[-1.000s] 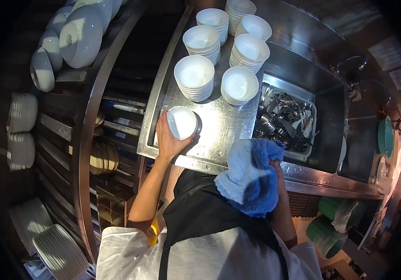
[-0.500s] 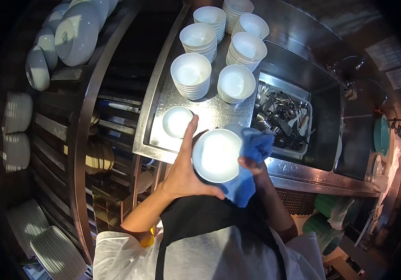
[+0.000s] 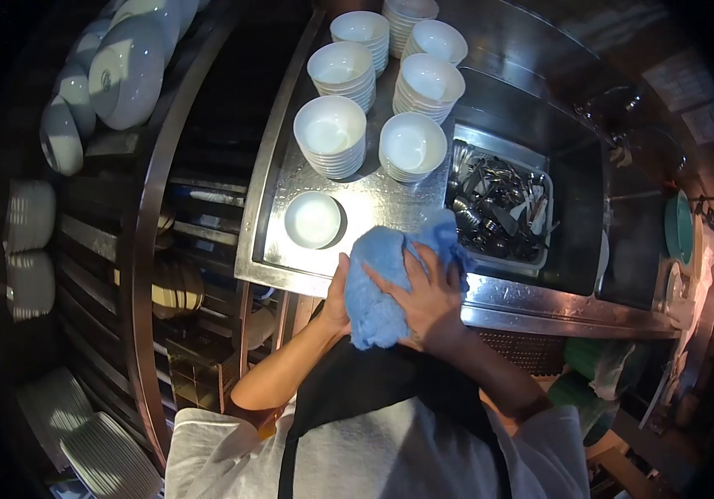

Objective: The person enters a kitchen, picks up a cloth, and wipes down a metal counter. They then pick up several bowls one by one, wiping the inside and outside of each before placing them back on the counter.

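A blue cloth (image 3: 378, 303) covers the white bowl in front of my apron, so the bowl is hidden now. My left hand (image 3: 338, 301) grips the bowl's left side, thumb up along the cloth's edge and its other fingers out of sight. Spread over the cloth, my right hand (image 3: 430, 301) presses it onto the bowl, with part of the cloth bunched beyond the fingers. A single white bowl (image 3: 313, 219) sits on the metal counter (image 3: 357, 204) just past my left hand. Behind it stand stacks of white bowls, the closest being a left stack (image 3: 332, 137) and a right stack (image 3: 411, 148).
Right of the counter, a tray of cutlery (image 3: 502, 208) lies in the dark sink (image 3: 577, 200). A slatted rack (image 3: 153, 216) runs along my left, with white plates (image 3: 128, 75) above and stacked plates (image 3: 111, 453) below. A teal bowl (image 3: 679, 229) is at far right.
The cloth has moved left from the bowl's right side to lie over it. My right hand has shifted from gripping the rim to resting spread on the cloth.
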`<action>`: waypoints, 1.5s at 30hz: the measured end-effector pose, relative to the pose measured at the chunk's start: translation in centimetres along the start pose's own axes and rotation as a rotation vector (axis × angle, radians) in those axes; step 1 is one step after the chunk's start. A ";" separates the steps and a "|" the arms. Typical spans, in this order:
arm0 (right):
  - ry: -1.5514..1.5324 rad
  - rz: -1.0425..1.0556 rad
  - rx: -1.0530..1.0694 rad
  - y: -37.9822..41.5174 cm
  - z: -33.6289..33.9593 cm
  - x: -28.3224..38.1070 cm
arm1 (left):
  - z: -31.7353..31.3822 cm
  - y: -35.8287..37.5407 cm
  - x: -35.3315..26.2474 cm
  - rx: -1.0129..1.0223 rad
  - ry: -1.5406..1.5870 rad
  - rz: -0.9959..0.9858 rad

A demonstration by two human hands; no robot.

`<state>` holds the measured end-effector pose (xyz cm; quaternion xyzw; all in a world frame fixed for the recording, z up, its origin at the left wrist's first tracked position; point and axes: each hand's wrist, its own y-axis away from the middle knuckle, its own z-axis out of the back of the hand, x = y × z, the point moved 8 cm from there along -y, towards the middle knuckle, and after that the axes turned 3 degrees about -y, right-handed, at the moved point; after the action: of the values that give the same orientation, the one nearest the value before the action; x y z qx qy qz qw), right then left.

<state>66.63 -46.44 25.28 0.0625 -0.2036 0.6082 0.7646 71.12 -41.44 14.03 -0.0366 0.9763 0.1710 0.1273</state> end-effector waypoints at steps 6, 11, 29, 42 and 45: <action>-0.058 -0.137 0.193 -1.0 -4.0 -2.4 | -1.4 -0.8 -3.5 -0.131 -0.403 -0.390; -0.419 -0.634 0.364 -1.2 -5.4 -6.1 | -3.0 -1.0 -5.4 -0.090 -0.945 -0.523; -1.098 -0.550 -0.804 7.1 -10.6 -12.7 | -3.1 -3.1 -3.4 0.151 -0.329 -0.282; -2.330 -0.777 0.004 2.9 -11.1 -7.4 | -9.9 1.7 -4.5 -0.189 -2.153 -0.765; -2.028 -1.032 0.121 2.3 -11.4 -6.1 | -9.9 1.8 -4.3 0.135 -2.084 -0.900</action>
<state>66.08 -47.45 12.23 0.6385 -0.6483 -0.1008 0.4023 72.77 -43.04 24.72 -0.2169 0.3008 0.0040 0.9287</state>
